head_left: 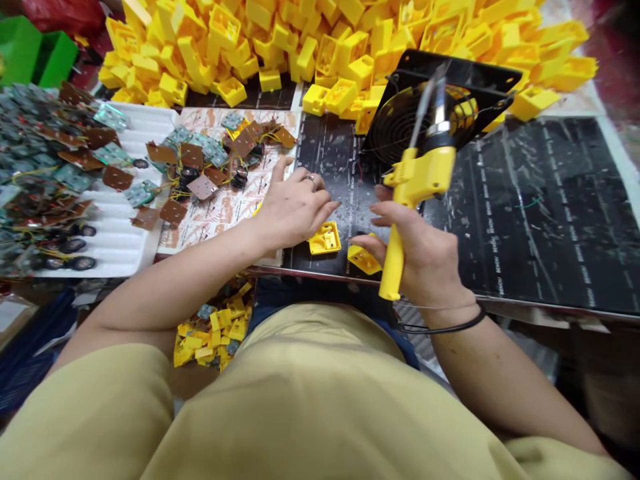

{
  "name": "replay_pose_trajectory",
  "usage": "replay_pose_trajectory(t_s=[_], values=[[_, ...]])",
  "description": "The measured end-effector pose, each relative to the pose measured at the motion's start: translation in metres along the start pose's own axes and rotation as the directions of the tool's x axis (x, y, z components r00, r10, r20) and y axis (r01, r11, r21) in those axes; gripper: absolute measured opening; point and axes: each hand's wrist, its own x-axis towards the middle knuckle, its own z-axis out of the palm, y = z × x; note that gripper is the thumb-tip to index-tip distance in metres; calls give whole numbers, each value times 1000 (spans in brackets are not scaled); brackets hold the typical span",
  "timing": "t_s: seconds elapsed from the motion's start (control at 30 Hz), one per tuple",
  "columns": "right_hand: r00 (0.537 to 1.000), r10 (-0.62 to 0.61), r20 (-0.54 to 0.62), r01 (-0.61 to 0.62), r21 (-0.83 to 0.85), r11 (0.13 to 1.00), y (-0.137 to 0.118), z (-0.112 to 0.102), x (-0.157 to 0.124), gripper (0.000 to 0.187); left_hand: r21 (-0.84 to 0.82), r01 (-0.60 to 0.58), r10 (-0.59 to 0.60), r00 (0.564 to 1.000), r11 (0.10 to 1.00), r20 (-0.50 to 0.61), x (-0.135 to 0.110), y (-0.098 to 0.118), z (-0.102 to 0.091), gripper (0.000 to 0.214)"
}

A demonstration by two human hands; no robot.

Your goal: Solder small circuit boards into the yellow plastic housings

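My right hand [417, 257] grips a yellow soldering gun [417, 180] by its handle, with the metal tip pointing up and away over a black fan [400, 127]. A small yellow plastic part [364, 259] sits at its fingertips. My left hand [295, 203] rests palm down on the black work mat [540, 207], fingers spread, holding nothing. A yellow plastic housing [325, 238] lies on the mat just beneath that hand.
A big heap of yellow plastic housings [320, 40] fills the far side. Brown and green circuit boards [200, 167] with wires lie left on a white tray [125, 233] and printed paper. More yellow parts [215, 330] sit below the table edge. Green bins [35, 53] stand far left.
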Motion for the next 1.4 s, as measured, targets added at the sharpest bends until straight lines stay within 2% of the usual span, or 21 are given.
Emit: replay_pose_trajectory(t_s=[0.1, 0.17, 0.23, 0.3, 0.37, 0.43, 0.5, 0.57, 0.63, 0.7, 0.8, 0.9, 1.0, 1.13, 1.23, 1.33, 1.4], values=[[994, -96, -55, 88, -135, 987, 8, -6, -1, 42, -206, -99, 116, 991, 973, 70, -13, -10, -11, 44], [987, -159, -25, 155, -120, 981, 10, -10, -4, 46, -294, -200, 250, 958, 935, 142, -22, -11, -18, 54], [979, -201, 23, 202, -93, 975, 10, -11, -7, 50, -289, -283, 348, 915, 915, 205, -29, -7, -22, 65], [979, -192, 66, 197, -78, 977, 9, -10, -11, 48, -231, -315, 371, 889, 921, 267, -29, -2, -23, 66], [981, -169, 96, 174, -47, 984, 8, -8, -16, 41, -116, -237, 261, 922, 964, 285, -26, 3, -22, 59], [981, -162, 103, 163, -1, 987, 7, -6, -21, 38, 41, -97, 85, 967, 994, 242, -21, 7, -21, 53], [982, -164, 98, 160, 48, 986, 7, -5, -23, 41, 147, -6, -21, 984, 989, 178, -18, 11, -18, 62], [983, -156, 100, 148, 89, 985, 7, -5, -23, 46, 155, -9, -13, 990, 988, 141, -19, 17, -16, 76], [982, -150, 114, 136, 120, 983, 7, -5, -23, 48, 73, -35, 29, 995, 997, 92, -25, 18, -17, 79], [979, -152, 136, 132, 145, 981, 9, -5, -24, 48, -46, -27, 28, 999, 999, 29, -34, 11, -21, 68], [975, -159, 154, 132, 171, 976, 12, -7, -27, 46, -172, 41, -47, 998, 984, -34, -48, -21, -31, 49], [968, -185, 171, 152, 188, 970, 13, -7, -26, 42, -194, 22, -11, 998, 981, 61, -62, -56, -37, 58], [963, -209, 167, 177, 188, 966, 10, -2, -20, 42, -170, -22, 53, 982, 985, 183, -70, -70, -34, 69], [967, -228, 109, 213, 135, 968, 0, 12, -9, 46, -94, -26, 48, 969, 995, 244, -69, -64, -26, 65], [968, -238, 80, 230, 95, 969, -4, 23, -4, 43, 16, 70, -72, 959, 997, 273, -65, -53, -23, 55], [963, -259, 73, 251, 106, 962, -4, 28, -1, 42, 176, 216, -244, 957, 960, 160, -63, -35, -22, 67], [959, -273, 79, 261, 134, 956, -2, 27, 1, 45, 192, 238, -267, 953, 952, 142, -64, -22, -24, 76]])
